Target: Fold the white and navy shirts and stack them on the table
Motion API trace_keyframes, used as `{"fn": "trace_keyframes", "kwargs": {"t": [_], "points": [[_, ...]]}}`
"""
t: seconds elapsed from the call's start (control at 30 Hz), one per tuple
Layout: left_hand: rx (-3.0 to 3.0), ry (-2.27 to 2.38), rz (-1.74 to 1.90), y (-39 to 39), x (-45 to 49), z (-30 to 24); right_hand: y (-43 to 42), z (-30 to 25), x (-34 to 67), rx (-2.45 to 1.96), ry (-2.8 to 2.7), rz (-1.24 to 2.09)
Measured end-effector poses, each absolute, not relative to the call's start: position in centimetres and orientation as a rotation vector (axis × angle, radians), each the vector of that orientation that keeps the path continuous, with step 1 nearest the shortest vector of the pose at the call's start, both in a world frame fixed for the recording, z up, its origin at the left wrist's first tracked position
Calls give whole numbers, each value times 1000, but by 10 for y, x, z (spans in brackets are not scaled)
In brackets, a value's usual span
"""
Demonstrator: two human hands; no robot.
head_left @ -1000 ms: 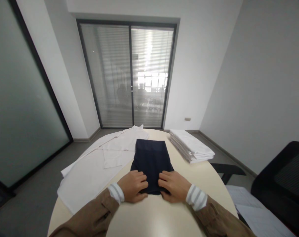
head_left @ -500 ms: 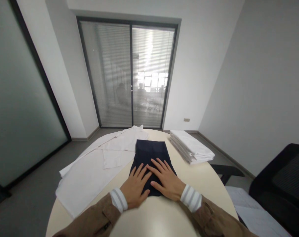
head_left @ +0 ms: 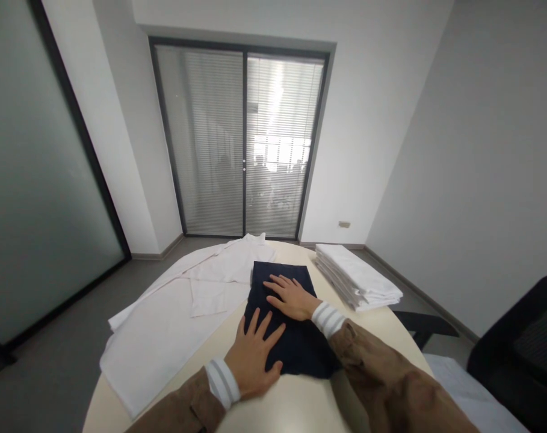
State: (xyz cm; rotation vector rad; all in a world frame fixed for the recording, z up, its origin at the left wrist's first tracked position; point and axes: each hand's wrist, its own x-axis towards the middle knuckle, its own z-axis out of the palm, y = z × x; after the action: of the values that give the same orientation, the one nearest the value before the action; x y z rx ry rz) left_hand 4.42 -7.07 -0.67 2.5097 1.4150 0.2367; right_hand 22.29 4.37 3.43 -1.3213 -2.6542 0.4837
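Observation:
A folded piece of dark navy cloth (head_left: 295, 349) lies flat on the round cream table (head_left: 282, 409) in front of me. My left hand (head_left: 254, 355) rests palm down at its near left edge, fingers spread. Farther up the cloth, my right hand (head_left: 291, 297) lies flat on its upper half, fingers stretched out toward the left. Neither hand grips anything. Left of the cloth, a white shirt (head_left: 165, 337) is laid out across the table, its collar at the far end.
A stack of folded white cloth (head_left: 354, 273) sits at the table's right edge. Beyond it stands a black office chair (head_left: 521, 355), with more white cloth (head_left: 463, 385) on its seat. Behind the table is a glass door with blinds (head_left: 201, 150).
My right hand has slid forward and slightly left up the navy cloth. My left hand stays near the lower left edge, shifted a little toward me. The view has tilted slightly.

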Motion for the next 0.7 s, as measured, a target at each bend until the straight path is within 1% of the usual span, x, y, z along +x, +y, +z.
{"fn": "trace_keyframes", "kwargs": {"t": [0.13, 0.3, 0.37, 0.53, 0.6, 0.7], "points": [[2496, 1399, 229, -70, 43, -7, 71, 12, 194, -1390, -2632, 431], [2450, 1415, 258, -68, 42, -7, 86, -17, 183, -1460, -2532, 403], [2428, 1419, 240, -66, 43, -5, 89, -20, 184, -1451, -2493, 401], [2385, 1416, 260, -67, 41, -1, 90, -14, 204, -1352, -2474, 517], [2376, 1413, 320, -68, 41, -2, 86, -12, 220, -1374, -2441, 428], [2322, 1434, 515, -63, 42, -6, 75, -16, 251, -1607, -2258, 205]]}}
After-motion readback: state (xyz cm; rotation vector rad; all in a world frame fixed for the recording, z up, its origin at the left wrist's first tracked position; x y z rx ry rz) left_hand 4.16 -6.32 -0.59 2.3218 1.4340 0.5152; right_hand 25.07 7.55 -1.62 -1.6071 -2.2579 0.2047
